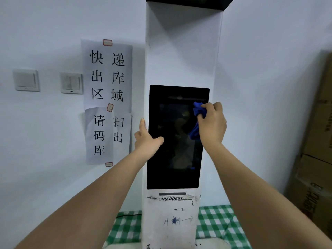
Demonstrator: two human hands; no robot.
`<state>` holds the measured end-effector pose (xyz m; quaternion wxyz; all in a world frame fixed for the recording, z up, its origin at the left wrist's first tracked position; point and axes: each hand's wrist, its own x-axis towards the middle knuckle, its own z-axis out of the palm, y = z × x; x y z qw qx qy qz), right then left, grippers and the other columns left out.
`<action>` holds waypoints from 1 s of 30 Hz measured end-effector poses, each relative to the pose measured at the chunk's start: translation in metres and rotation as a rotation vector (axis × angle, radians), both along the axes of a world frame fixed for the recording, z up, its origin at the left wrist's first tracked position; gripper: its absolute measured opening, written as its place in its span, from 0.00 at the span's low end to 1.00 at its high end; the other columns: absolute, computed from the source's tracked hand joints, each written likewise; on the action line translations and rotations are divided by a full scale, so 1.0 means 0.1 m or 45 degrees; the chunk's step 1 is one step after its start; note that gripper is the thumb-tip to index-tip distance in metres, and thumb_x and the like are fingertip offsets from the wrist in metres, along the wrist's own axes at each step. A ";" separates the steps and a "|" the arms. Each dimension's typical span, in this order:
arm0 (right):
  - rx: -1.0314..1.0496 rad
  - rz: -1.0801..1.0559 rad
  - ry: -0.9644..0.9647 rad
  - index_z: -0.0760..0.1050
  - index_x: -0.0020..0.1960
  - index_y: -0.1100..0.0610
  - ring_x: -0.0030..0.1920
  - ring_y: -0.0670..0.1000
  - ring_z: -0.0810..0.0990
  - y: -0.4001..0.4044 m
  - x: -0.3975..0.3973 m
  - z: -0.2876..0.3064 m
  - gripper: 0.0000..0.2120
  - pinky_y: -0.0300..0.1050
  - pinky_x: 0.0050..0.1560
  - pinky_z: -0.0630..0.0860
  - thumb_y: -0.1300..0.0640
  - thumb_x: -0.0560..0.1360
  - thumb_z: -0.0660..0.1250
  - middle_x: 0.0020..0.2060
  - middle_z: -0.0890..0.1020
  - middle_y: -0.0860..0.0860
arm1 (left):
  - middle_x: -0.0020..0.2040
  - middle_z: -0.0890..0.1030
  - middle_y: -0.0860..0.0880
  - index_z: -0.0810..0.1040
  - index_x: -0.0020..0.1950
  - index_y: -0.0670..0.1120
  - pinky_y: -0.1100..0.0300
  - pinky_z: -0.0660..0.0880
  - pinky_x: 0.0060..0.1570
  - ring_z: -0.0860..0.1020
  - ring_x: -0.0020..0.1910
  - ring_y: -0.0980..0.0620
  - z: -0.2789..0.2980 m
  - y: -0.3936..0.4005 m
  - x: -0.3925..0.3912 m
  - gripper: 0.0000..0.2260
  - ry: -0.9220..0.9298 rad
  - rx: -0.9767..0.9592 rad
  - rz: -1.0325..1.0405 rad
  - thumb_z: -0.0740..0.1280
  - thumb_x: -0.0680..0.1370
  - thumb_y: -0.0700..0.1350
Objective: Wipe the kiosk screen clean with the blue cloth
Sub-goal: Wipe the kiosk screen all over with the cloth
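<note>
A blue cloth (pixel 197 121) against a black screen (pixel 172 137) on a white kiosk (pixel 179 60), above a green-and-white checked covering (pixel 215 223)

Head view; close, facing kiosk screen (pixel 177 137) straight-on.

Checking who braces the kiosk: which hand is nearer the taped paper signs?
Left. The left hand grips the kiosk's edge beside the paper signs; the right hand wipes across the screen.
</note>
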<state>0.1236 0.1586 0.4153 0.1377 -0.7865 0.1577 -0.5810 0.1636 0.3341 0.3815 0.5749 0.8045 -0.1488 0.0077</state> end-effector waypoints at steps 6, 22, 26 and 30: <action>-0.378 0.097 0.123 0.78 0.51 0.62 0.37 0.57 0.75 0.32 0.12 -0.10 0.10 0.46 0.28 0.70 0.66 0.70 0.69 0.44 0.76 0.57 | 0.77 0.51 0.46 0.38 0.77 0.56 0.53 0.66 0.61 0.64 0.70 0.42 0.01 0.02 0.02 0.42 -0.007 0.010 -0.006 0.65 0.75 0.43; -0.498 0.131 0.174 0.78 0.46 0.63 0.33 0.58 0.75 0.47 0.18 -0.01 0.08 0.45 0.24 0.68 0.67 0.67 0.71 0.41 0.75 0.59 | 0.77 0.50 0.47 0.39 0.78 0.56 0.57 0.62 0.55 0.62 0.72 0.43 0.03 0.07 0.01 0.42 0.018 0.005 -0.066 0.65 0.75 0.41; -0.463 0.113 0.138 0.79 0.49 0.61 0.35 0.60 0.75 0.28 0.10 0.03 0.09 0.49 0.28 0.72 0.65 0.69 0.69 0.43 0.75 0.59 | 0.77 0.50 0.47 0.39 0.78 0.56 0.57 0.62 0.55 0.63 0.71 0.43 0.03 0.09 0.00 0.41 0.013 0.001 -0.078 0.64 0.75 0.41; -0.005 0.039 -0.011 0.77 0.56 0.57 0.38 0.59 0.77 0.17 0.04 0.05 0.11 0.49 0.38 0.74 0.61 0.74 0.66 0.50 0.74 0.56 | 0.77 0.49 0.47 0.39 0.77 0.57 0.52 0.64 0.64 0.62 0.72 0.43 0.03 0.13 0.00 0.41 0.009 0.038 -0.097 0.64 0.75 0.41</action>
